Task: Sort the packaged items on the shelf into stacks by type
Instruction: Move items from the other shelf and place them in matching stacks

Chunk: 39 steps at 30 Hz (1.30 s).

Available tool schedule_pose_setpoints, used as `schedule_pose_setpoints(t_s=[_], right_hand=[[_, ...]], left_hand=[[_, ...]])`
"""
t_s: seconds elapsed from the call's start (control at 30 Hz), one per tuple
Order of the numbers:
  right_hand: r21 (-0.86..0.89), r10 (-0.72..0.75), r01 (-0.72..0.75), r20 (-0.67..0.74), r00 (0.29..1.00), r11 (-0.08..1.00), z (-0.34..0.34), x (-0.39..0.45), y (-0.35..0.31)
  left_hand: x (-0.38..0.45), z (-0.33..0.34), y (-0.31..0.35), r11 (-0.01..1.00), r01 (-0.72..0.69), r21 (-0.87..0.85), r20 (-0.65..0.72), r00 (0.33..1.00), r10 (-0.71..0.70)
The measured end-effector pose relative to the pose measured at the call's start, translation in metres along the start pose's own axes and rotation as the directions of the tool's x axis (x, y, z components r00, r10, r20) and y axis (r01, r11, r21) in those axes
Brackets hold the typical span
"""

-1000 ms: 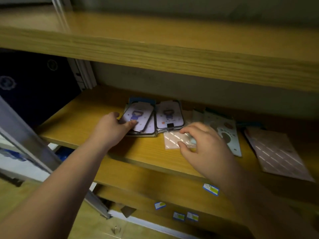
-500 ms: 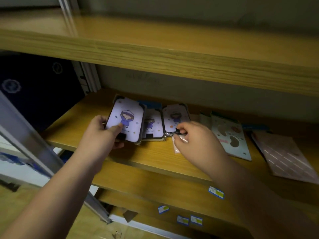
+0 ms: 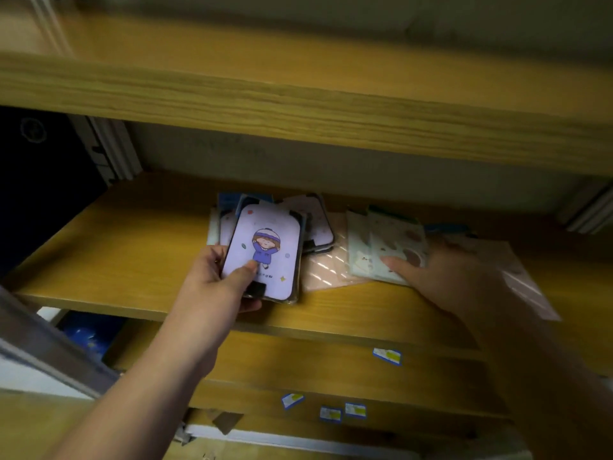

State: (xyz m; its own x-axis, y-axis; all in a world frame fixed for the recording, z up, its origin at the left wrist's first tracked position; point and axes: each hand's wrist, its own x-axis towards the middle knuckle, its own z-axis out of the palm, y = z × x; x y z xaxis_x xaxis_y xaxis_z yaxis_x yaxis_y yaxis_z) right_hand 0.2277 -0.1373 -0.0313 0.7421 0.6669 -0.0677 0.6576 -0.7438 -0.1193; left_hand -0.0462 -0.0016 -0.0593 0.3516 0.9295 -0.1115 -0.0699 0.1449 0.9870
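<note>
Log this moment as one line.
left hand: grips purple cartoon pack | right hand: fingers on pale pack | sorting unfinished

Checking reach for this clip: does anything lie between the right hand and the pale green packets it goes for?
Nothing visible: the right hand already lies on the pale green packets, fingers straight.

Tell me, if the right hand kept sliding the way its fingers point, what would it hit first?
Probably nothing new: the right hand already lies on the pale green packets, fingers pointing left. Past them, the peach striped packet would likely come next, though depth is unclear.
</note>
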Motion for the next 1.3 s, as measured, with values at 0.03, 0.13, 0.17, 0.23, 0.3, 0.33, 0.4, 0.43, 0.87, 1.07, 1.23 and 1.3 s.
schedule_pose_setpoints(t_s=[0.03, 0.13, 0.17, 0.23, 0.3, 0.33, 0.4, 0.43, 0.87, 1.07, 1.23, 1.3], right_hand=[[0.018, -0.018, 0.019, -0.036, 0.999, 1.0, 0.002, -0.002, 0.004], [0.147, -0.031, 0.038, -0.049, 0.998, 0.988, 0.009, -0.001, 0.009], [0.229, -0.022, 0.028, -0.031, 0.999, 0.973, 0.01, 0.001, 0.01], [0.422, -0.022, 0.014, 0.013, 1.0, 0.907, 0.009, 0.004, 0.013], [0.604, -0.04, 0.0, 0.054, 0.998, 0.797, 0.01, 0.004, 0.017], [0.67, -0.044, -0.012, 0.067, 0.997, 0.742, 0.011, 0.004, 0.02], [0.763, -0.03, -0.04, 0.077, 0.997, 0.645, 0.01, 0.002, 0.026], [0.798, -0.014, -0.055, 0.08, 0.997, 0.601, 0.008, 0.001, 0.029], [0.99, -0.012, -0.139, 0.14, 0.99, 0.031, -0.023, -0.051, 0.095], [0.967, 0.141, -0.147, 0.178, 0.974, -0.209, -0.035, -0.112, 0.189], [0.967, 0.16, -0.118, 0.156, 0.975, -0.224, -0.045, -0.171, 0.267], [0.975, 0.112, -0.107, 0.13, 0.985, -0.193, -0.049, -0.195, 0.298]], left_hand=[[0.002, 0.009, -0.001, 1.0, -0.001, 0.002, 0.02, 1.0, 0.001], [0.006, 0.034, -0.004, 1.0, 0.003, 0.014, 0.067, 0.998, -0.004], [0.007, 0.041, -0.004, 1.0, 0.004, 0.011, 0.083, 0.997, -0.005], [0.009, 0.053, -0.006, 1.0, 0.005, 0.002, 0.115, 0.993, -0.005], [0.012, 0.063, -0.007, 1.0, 0.004, -0.006, 0.142, 0.99, -0.003], [0.013, 0.067, -0.007, 1.0, 0.0, -0.013, 0.147, 0.989, 0.002], [0.015, 0.074, -0.009, 1.0, -0.009, -0.027, 0.147, 0.989, 0.013], [0.014, 0.077, -0.009, 0.999, -0.01, -0.035, 0.144, 0.989, 0.015], [-0.056, 0.112, 0.011, 0.998, 0.018, -0.058, 0.076, 0.997, -0.013], [-0.133, 0.17, 0.007, 0.995, 0.091, -0.031, 0.173, 0.981, -0.084], [-0.21, 0.228, -0.003, 0.997, 0.079, 0.011, 0.204, 0.976, -0.079], [-0.243, 0.252, -0.009, 0.998, 0.044, 0.048, 0.23, 0.972, -0.054]])
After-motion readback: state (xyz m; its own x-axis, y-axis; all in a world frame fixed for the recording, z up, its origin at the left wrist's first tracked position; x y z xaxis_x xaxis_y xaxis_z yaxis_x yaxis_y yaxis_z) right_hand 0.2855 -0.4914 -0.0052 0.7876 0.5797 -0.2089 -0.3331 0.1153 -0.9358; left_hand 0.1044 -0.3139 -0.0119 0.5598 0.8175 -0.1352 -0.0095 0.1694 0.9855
